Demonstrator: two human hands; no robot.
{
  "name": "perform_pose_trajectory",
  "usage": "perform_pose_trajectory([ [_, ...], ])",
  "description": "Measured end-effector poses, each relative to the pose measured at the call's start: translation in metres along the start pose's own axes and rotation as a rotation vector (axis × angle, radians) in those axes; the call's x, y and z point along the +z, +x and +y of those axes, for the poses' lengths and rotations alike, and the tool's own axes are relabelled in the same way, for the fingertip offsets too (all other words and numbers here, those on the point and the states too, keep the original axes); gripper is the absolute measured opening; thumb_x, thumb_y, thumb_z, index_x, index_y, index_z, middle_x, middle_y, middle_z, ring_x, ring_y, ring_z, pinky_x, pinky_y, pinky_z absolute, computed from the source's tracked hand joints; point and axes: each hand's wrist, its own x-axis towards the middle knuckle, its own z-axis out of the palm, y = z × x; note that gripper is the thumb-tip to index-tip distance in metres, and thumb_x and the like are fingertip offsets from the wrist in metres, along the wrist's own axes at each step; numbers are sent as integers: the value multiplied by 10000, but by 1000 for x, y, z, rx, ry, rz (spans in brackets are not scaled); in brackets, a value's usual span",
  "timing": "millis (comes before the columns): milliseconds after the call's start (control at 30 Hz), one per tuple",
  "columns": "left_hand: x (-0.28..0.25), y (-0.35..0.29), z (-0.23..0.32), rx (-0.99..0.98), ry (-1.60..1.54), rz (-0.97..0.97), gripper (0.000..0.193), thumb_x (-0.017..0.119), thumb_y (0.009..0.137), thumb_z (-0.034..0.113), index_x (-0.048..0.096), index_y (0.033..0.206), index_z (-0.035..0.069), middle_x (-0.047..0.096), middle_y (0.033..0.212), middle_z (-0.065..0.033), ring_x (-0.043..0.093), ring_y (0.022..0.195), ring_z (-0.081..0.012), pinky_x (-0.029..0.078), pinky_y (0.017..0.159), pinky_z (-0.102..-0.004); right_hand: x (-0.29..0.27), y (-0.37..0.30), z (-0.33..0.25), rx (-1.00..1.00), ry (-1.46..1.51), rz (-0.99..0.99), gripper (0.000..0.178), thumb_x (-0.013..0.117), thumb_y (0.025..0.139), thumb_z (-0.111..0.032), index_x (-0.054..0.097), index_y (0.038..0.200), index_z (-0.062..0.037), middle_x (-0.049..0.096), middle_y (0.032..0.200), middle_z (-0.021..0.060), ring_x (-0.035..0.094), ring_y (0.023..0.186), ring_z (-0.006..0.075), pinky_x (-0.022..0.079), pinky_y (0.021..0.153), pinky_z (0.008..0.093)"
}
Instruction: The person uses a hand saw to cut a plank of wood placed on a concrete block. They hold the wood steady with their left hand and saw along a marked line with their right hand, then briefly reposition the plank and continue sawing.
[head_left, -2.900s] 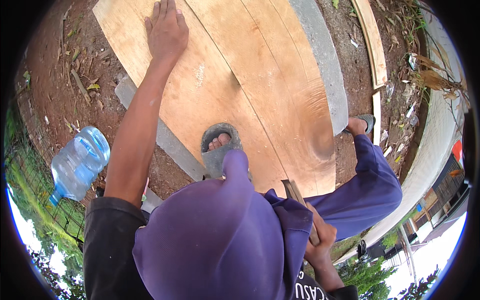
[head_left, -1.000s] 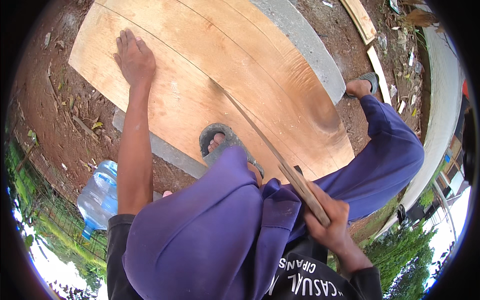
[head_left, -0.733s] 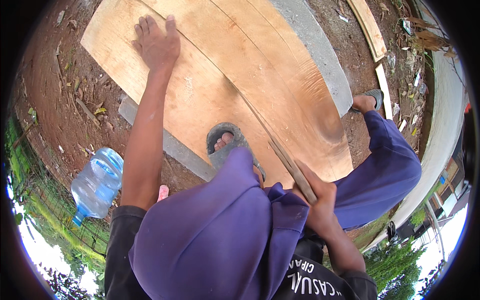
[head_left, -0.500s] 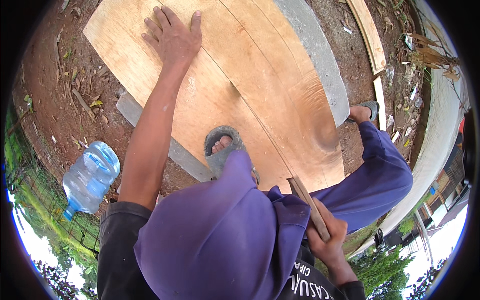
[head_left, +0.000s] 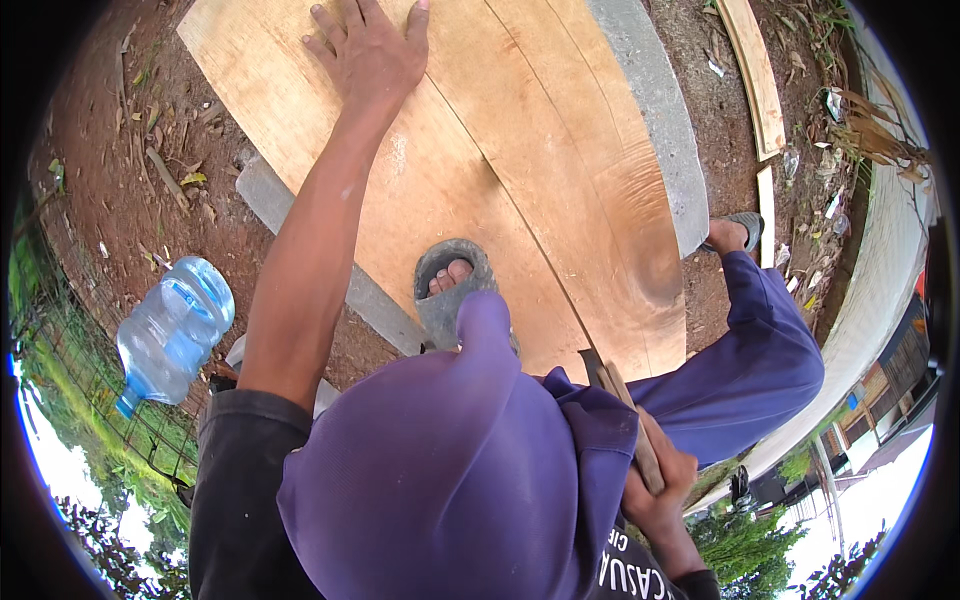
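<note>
My left hand [head_left: 380, 60] lies flat with spread fingers on a large plywood sheet [head_left: 540, 110], its fingertips close to the upper picture edge. A long thin dark line runs along the sheet from near that hand toward me. At the line's near end is the dark blade of a saw [head_left: 645, 455] with a long wooden handle. My right hand [head_left: 664, 487] is wrapped round this handle, low beside my thigh. My folded leg in purple trousers hides part of the blade. A foot in a grey sandal [head_left: 455, 290] presses on the sheet.
Grey concrete slabs [head_left: 672, 130] support the sheet. On the left lies a clear blue water jug [head_left: 178, 330]. Wooden strips [head_left: 752, 80] rest on the littered soil at the right, beside a pale wall [head_left: 890, 250]. My other sandalled foot [head_left: 735, 232] stands near them.
My right hand and the saw have shifted slightly back toward me, and more of the dark blade shows. My left hand stays flat on the sheet; the whole view has shifted a little.
</note>
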Motion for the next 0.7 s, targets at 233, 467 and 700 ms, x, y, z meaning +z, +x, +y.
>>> perform_pose_trajectory([
  [233, -1, -4, 8, -59, 107, -20, 877, 442, 1036, 584, 266, 1603, -62, 218, 1697, -235, 119, 1580, -443, 68, 1264, -614, 42, 63, 5, 54, 55, 2, 525, 695, 816, 18, 633, 1335, 63, 754, 916, 195, 767, 761, 215, 573, 691, 307],
  [467, -1, 1, 2, -16, 3, -13, 943, 360, 1033, 663, 167, 1630, -40, 138, 1716, -228, 37, 1579, -476, 20, 1265, -604, 6, 10, -3, -44, -79, -9, 618, 681, 750, 43, 625, 1366, 45, 769, 1042, 200, 782, 815, 249, 593, 741, 316],
  [700, 1, 0, -3, 18, 3, -7, 940, 375, 1028, 657, 189, 1625, -45, 140, 1715, -230, 51, 1579, -474, 29, 1266, -598, 26, 45, 8, -11, 12, 25, 517, 701, 805, 23, 644, 1317, 62, 754, 920, 203, 757, 762, 225, 570, 695, 308],
])
